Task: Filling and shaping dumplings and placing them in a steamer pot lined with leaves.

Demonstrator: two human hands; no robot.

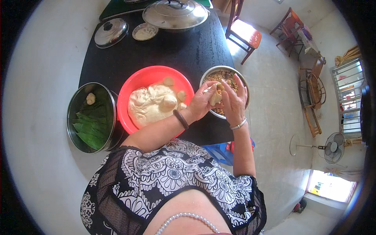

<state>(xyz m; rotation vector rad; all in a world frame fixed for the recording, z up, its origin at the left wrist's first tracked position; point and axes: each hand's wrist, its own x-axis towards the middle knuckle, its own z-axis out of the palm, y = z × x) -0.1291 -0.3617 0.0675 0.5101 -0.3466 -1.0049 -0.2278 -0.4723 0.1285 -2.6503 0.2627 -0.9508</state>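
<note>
My left hand [202,101] and my right hand [234,101] hold a piece of pale dough [216,98] between them. The dough is folded partly around some filling; the fingers hide much of it. Both hands are above a metal bowl [246,101] of chopped, mixed filling [218,75]. Left of the hands, a red plastic basin [158,70] holds a large mass of soft dough [144,108] and several small dough balls [169,101]. A dark bracelet circles my left wrist and a light bangle my right.
At left, a metal pot [72,117] holds green leaves [92,132] and one dough lump [90,98]. Along the far side of the black table [176,50] are a pot lid [111,33], a small bowl of white powder [145,33] and a large lidded pan [175,14]. A chair [245,32] stands beyond.
</note>
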